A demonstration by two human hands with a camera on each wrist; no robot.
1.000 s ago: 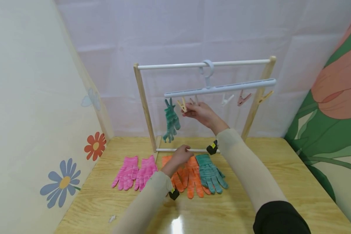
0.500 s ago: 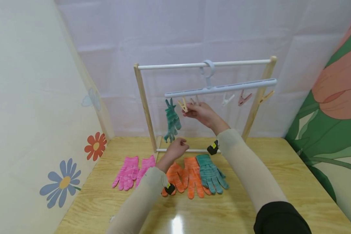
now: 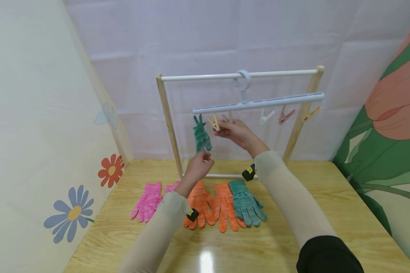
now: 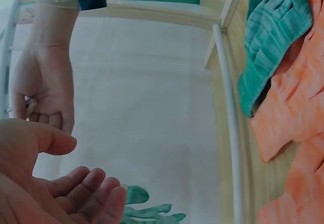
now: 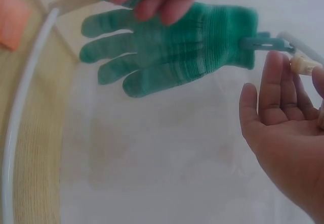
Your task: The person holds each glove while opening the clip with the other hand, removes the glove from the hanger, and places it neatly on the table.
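A green glove (image 3: 202,136) hangs by its cuff from a green clothespin (image 5: 263,44) at the left end of a pale blue hanger (image 3: 259,103). My left hand (image 3: 199,167) is at the glove's lower part, fingers loosely bent and holding nothing; in the left wrist view its fingertips (image 4: 104,183) overlap the glove, and contact is unclear. With thumb and fingers, my right hand (image 3: 237,133) pinches a yellow clothespin (image 3: 213,122) hanging beside the glove. A pinkish clothespin (image 3: 228,118) is partly hidden behind that hand.
White (image 3: 266,116), pink (image 3: 286,115) and yellow-orange clothespins (image 3: 312,113) hang farther right. The hanger hooks over a rack's white rail (image 3: 198,77). On the table (image 3: 276,242) lie pink gloves (image 3: 148,201), orange gloves (image 3: 225,206) and another green glove (image 3: 247,203).
My left hand has moved up and left from above the orange gloves to the hanging green glove, uncovering more of the orange ones. My right hand keeps its hold on the yellow clothespin.
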